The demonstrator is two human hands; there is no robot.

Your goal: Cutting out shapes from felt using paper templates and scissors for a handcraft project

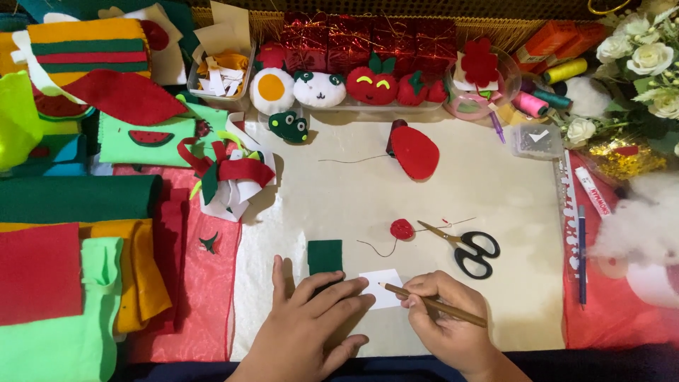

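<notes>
Our left hand (pixel 311 322) presses flat, fingers released, steadying the white paper (pixel 382 286) on green felt (pixel 325 256), while our right hand (pixel 445 322) at three o'clock grasps the pencil (pixel 431 304).

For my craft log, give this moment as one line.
left hand: flat on white paper piece | right hand: holds pencil, tip on paper | scissors: idle

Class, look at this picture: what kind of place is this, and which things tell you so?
Probably a home felt-craft table: stacked coloured felt sheets at the side, black-handled scissors on the cream work mat, and finished stuffed felt toys lined up at the back.
</notes>
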